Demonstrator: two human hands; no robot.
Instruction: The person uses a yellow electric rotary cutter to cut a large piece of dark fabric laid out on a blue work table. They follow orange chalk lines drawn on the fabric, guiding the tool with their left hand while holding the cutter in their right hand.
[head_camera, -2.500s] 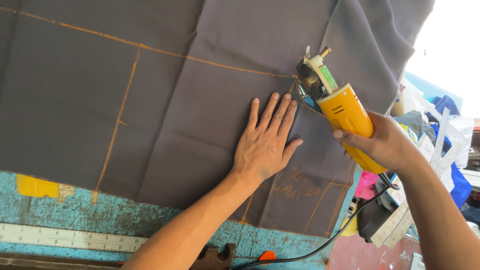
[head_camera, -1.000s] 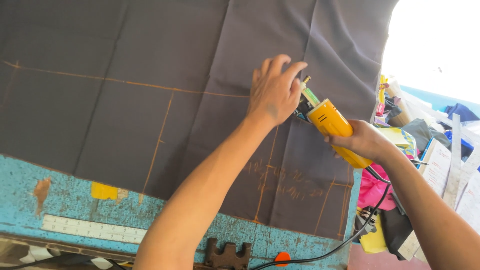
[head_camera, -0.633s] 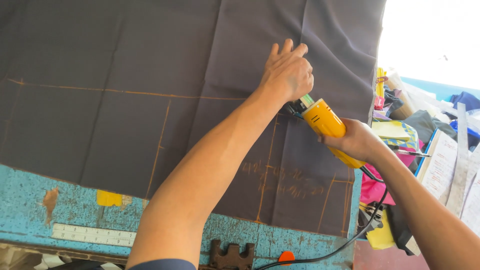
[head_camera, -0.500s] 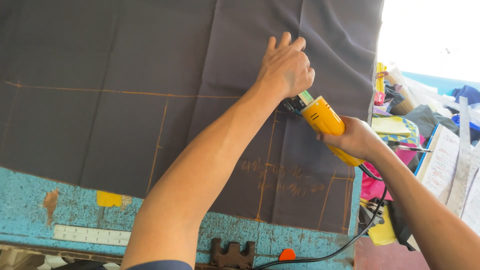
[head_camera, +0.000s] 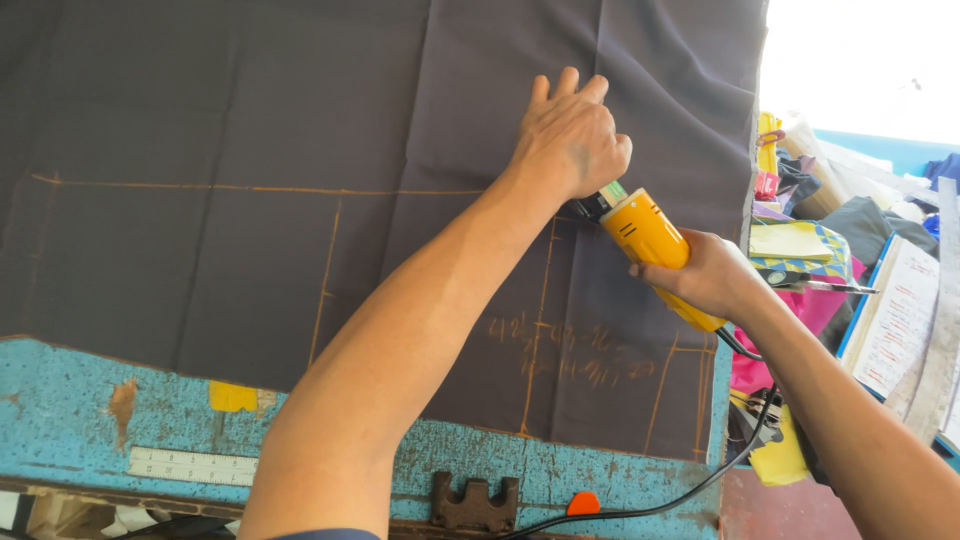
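Our left hand (head_camera: 570, 135) presses flat, fingers together, on the dark grey chalk-marked cloth (head_camera: 250, 150). Our right hand (head_camera: 705, 275) grips the yellow electric fabric cutter (head_camera: 645, 235).

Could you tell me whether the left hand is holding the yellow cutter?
No, the left hand lies on the dark fabric; the right hand holds the yellow cutter.

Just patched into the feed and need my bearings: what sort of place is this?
Likely a tailoring or garment-cutting workshop: dark fabric marked with orange chalk lines lies on a worn blue table, the right hand holds a yellow electric cutter, and a ruler is nearby.
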